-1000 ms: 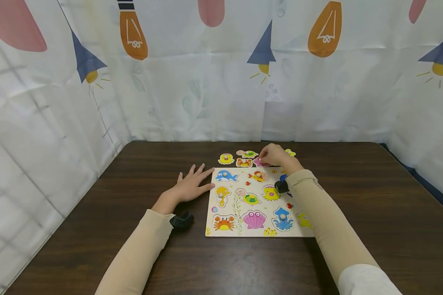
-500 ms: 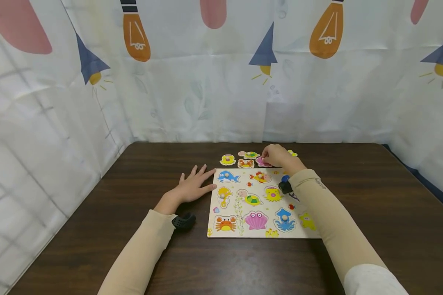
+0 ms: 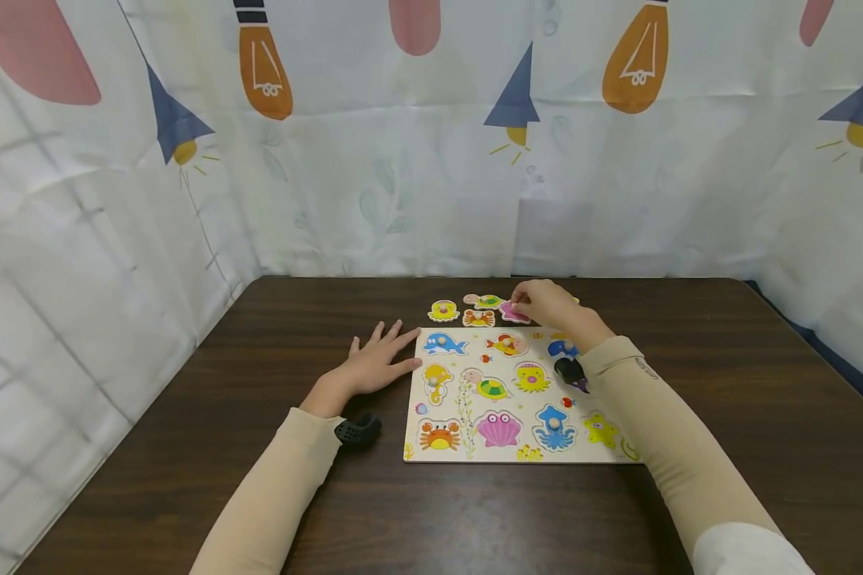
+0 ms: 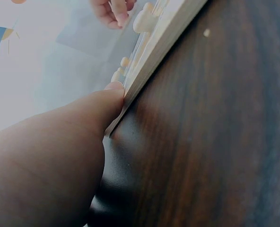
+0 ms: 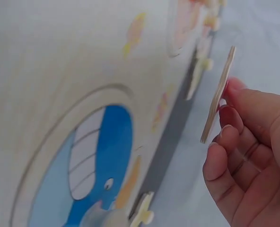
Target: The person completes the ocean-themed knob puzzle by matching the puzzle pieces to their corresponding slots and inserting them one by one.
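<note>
My right hand (image 3: 546, 305) is at the far side of the puzzle board (image 3: 431, 413), pinching a pink shell puzzle piece (image 3: 512, 312) between thumb and fingers. The right wrist view shows this piece (image 5: 218, 97) edge-on, raised off the table. My left hand (image 3: 370, 363) lies with fingers spread at the board's left edge; in the left wrist view its thumb (image 4: 109, 101) touches that edge. On the board, knobbed whale (image 3: 443, 343), red-and-yellow fish (image 3: 507, 345), seahorse (image 3: 437, 383) and squid (image 3: 554, 430) pieces sit in place. The shell picture (image 3: 499, 430) shows without a knob.
Behind the board lie a yellow octopus piece (image 3: 443, 311), a turtle piece (image 3: 483, 301) and a crab piece (image 3: 478, 318). A yellow piece is mostly hidden behind my right hand. A printed curtain (image 3: 431, 200) hangs behind the brown table (image 3: 316, 319).
My right hand has lifted the pink shell piece off the table, its wrist and forearm shifting a little right. The left hand stays at the board's edge.
</note>
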A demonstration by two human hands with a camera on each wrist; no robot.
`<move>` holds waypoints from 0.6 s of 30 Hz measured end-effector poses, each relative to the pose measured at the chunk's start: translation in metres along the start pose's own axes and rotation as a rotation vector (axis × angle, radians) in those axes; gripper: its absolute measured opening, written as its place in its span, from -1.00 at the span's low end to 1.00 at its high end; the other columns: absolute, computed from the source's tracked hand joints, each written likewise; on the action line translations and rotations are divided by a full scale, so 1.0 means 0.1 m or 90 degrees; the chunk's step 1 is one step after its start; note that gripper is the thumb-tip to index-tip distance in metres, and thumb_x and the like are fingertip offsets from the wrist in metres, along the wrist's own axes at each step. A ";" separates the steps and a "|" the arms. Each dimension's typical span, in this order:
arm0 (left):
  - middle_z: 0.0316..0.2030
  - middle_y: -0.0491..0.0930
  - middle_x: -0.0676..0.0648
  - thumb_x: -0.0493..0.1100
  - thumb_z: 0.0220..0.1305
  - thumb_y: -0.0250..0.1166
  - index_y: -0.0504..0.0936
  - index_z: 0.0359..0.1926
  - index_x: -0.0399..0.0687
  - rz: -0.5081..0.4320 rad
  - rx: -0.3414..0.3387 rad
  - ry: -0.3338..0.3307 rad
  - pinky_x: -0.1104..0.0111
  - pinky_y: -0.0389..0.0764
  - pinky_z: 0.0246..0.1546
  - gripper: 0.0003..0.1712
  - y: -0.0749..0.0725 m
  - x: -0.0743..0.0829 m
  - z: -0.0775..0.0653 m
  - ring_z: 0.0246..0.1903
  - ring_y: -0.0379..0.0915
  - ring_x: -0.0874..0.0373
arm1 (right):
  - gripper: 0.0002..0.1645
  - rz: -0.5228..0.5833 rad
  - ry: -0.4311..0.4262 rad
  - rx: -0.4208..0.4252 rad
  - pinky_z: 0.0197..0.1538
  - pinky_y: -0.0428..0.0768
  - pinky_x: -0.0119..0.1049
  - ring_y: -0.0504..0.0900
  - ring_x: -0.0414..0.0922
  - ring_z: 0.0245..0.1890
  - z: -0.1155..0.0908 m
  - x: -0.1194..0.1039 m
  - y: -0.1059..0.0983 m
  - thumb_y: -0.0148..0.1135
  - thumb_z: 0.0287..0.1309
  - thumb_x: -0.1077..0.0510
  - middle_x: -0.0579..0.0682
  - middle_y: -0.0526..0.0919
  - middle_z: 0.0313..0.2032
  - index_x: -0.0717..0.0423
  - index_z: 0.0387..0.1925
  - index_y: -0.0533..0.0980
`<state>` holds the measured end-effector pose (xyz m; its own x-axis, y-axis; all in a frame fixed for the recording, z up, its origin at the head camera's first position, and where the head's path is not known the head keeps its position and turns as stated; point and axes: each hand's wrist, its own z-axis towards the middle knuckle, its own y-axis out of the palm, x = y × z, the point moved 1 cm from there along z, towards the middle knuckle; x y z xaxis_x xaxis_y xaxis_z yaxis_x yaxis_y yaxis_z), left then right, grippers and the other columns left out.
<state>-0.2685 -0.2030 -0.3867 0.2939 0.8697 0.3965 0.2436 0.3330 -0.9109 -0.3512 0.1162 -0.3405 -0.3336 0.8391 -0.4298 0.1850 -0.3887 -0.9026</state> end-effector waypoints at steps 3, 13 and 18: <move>0.62 -0.20 -0.22 0.31 0.54 0.02 0.02 0.66 0.17 0.000 -0.001 0.001 -0.43 -0.39 0.35 -0.16 0.00 0.00 0.00 0.57 -0.47 -0.31 | -0.78 0.014 -0.018 -0.002 -0.13 0.55 -0.18 0.53 -0.03 -0.30 -0.06 -0.03 -0.02 0.19 0.50 0.15 0.06 0.63 -0.28 0.24 -0.05 0.61; 0.62 -0.19 -0.23 0.29 0.54 0.05 0.04 0.66 0.15 -0.004 -0.001 0.003 -0.42 -0.39 0.35 -0.16 -0.02 0.02 -0.01 0.57 -0.47 -0.31 | -0.81 0.003 -0.079 0.014 -0.17 0.57 -0.21 0.53 -0.07 -0.35 -0.26 -0.10 -0.01 0.25 0.45 0.18 0.00 0.63 -0.35 0.23 -0.07 0.63; 0.62 -0.20 -0.22 0.28 0.54 0.05 0.04 0.66 0.15 -0.004 -0.004 0.002 -0.42 -0.39 0.36 -0.16 -0.02 0.03 -0.01 0.57 -0.47 -0.30 | -0.85 0.012 -0.088 0.024 -0.11 0.61 -0.20 0.54 -0.06 -0.30 -0.36 -0.14 0.02 0.30 0.41 0.19 0.00 0.64 -0.30 0.21 -0.12 0.65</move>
<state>-0.2671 -0.2016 -0.3832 0.2948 0.8665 0.4028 0.2518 0.3362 -0.9075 -0.3131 0.1176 -0.3360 -0.4546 0.7725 -0.4433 0.1582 -0.4198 -0.8937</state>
